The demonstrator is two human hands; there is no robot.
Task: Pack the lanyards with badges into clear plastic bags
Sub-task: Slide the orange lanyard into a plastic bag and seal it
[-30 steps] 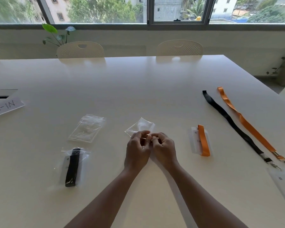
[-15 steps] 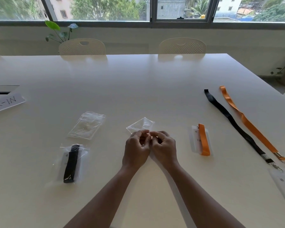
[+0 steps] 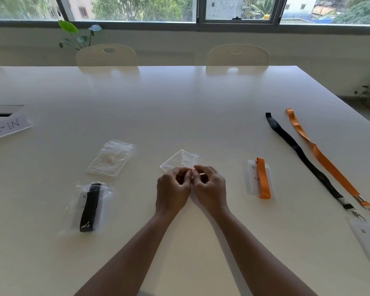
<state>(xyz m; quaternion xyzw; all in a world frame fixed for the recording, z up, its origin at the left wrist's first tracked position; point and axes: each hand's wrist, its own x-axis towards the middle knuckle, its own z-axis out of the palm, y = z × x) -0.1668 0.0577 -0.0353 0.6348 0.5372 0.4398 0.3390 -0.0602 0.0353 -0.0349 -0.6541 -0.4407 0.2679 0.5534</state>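
Both hands, left hand (image 3: pixel 173 190) and right hand (image 3: pixel 209 186), pinch the small clear plastic bag (image 3: pixel 179 160)'s near edge; the folded orange lanyard with badge (image 3: pixel 261 178) lies lengthwise beside the right hand.

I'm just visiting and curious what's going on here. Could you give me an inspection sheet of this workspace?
Surface: white table, glossy.
Job's things: empty clear bag at the hands; bagged black lanyard; folded orange lanyard on its badge; loose black lanyard and orange lanyard, unfolded; spare bags.
Clutter: paper sign.
Grippers: left hand and right hand pinch the bag's near edge.
Cables: nothing seen.
Surroundings: two chairs, plant, window.
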